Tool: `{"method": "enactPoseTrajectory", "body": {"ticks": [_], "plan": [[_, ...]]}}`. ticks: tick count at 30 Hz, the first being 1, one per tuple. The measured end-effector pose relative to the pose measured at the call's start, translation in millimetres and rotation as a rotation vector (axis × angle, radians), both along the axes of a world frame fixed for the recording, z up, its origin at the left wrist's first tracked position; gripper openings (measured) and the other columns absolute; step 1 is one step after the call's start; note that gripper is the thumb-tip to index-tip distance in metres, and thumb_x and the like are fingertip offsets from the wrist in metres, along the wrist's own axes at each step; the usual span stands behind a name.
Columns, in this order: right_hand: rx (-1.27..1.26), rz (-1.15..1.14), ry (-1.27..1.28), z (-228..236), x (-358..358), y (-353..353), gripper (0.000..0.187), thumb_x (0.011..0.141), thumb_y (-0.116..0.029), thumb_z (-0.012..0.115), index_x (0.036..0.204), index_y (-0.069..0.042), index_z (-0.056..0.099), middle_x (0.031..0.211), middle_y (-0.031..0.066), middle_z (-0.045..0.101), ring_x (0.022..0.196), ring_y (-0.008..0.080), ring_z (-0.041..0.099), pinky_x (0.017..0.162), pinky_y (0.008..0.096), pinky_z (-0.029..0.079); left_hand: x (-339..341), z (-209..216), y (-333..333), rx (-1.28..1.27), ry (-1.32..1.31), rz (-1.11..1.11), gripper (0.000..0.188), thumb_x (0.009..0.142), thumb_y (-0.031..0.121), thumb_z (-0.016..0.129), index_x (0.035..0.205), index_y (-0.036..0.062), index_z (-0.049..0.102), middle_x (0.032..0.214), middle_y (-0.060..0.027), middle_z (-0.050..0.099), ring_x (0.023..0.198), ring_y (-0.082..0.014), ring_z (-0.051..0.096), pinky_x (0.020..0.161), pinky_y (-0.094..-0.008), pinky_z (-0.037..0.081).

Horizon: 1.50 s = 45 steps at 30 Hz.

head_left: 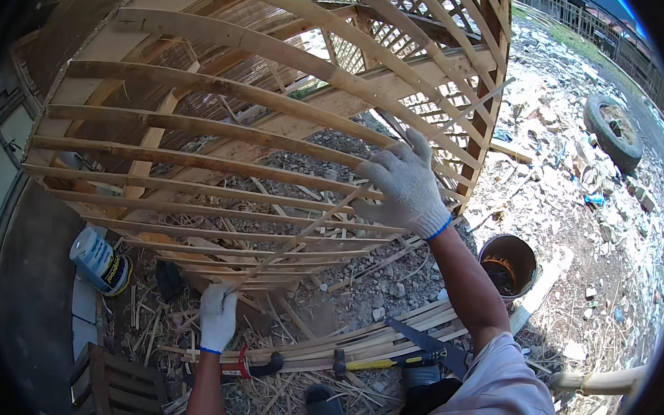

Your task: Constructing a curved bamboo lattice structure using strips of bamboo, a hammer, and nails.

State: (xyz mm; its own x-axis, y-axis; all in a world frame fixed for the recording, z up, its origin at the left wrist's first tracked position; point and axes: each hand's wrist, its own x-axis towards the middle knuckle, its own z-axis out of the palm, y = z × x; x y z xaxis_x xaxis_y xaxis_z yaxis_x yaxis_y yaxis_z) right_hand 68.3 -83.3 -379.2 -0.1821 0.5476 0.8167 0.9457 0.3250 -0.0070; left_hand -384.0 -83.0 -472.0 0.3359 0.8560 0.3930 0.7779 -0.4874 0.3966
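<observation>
A thin bamboo strip (297, 238) crosses diagonally over a frame of bamboo slats (223, 127), from lower left to upper right. My left hand (217, 316), in a white knit glove, has its fingers closed around the strip's lower end. Higher up, my right hand (405, 185), gloved too with a blue cuff, lies over the strip. The strip passes between its thumb and bent fingers and shows again beyond the hand. Part of the right hand's grip is hidden behind the glove.
By my feet lie a handsaw (433, 351), a hammer with a yellow handle (372, 364), a red-handled tool (245, 366) and split bamboo strips (293, 351). A white bucket (101, 260) stands left, a dark bucket (508, 265) right. A tire (614, 133) rests on rubble; a brown chair (120, 385) is lower left.
</observation>
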Motion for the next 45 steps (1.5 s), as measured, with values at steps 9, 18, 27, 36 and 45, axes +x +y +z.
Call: {"method": "enactPoseTrajectory", "body": {"ticks": [9,18,27,36,45], "plan": [[0.182,-0.135,0.118,41.6,6.6,-6.2,0.043,0.075,-0.035,0.082,0.115,-0.026,0.070,0.147,0.0074,0.051,0.141,0.0339,0.041,0.121,0.0611,0.017,54.3,3.2,15.9,-0.178,-0.257,-0.009,0.028,0.099,0.015,0.054,0.119,-0.0014,0.066,0.108,-0.0181,0.068,0.102,-0.0322,0.065,0.092,-0.0397,0.048],[0.278,0.040,0.629,22.8,-2.2,2.9,0.066,0.082,-0.016,0.076,0.144,-0.009,0.053,0.156,0.0267,0.035,0.141,0.0469,0.042,0.112,0.0537,0.044,102.0,-20.0,33.0,-0.356,-0.350,-0.142,0.032,0.103,0.020,0.052,0.121,-0.0028,0.065,0.108,-0.0168,0.068,0.102,-0.0284,0.064,0.091,-0.0382,0.048],[0.107,0.537,1.300,12.3,-26.4,4.0,0.064,0.096,-0.008,0.062,0.153,0.002,0.036,0.153,0.0203,0.042,0.136,0.0287,0.052,0.109,0.0430,0.050,85.7,-57.2,23.1,-0.404,-0.322,-0.059,0.035,0.105,0.021,0.050,0.128,-0.0033,0.061,0.118,-0.0185,0.067,0.113,-0.0291,0.063,0.101,-0.0360,0.045],[-0.024,0.525,1.363,10.9,-20.6,5.3,0.047,0.102,-0.012,0.057,0.145,0.003,0.045,0.129,0.0170,0.062,0.118,0.0235,0.064,0.100,0.0376,0.055,78.4,-62.1,30.5,-0.475,-0.341,-0.069,0.034,0.104,0.022,0.051,0.126,-0.0016,0.063,0.115,-0.0166,0.069,0.110,-0.0282,0.065,0.098,-0.0361,0.047],[-0.051,0.557,1.647,-36.9,12.7,2.9,0.042,0.103,-0.015,0.057,0.141,0.002,0.048,0.121,0.0101,0.059,0.109,0.0200,0.063,0.096,0.0388,0.057,87.7,-54.7,31.7,-0.408,-0.243,-0.115,0.033,0.102,0.019,0.054,0.125,-0.0020,0.064,0.116,-0.0186,0.068,0.110,-0.0310,0.065,0.099,-0.0371,0.047]]}}
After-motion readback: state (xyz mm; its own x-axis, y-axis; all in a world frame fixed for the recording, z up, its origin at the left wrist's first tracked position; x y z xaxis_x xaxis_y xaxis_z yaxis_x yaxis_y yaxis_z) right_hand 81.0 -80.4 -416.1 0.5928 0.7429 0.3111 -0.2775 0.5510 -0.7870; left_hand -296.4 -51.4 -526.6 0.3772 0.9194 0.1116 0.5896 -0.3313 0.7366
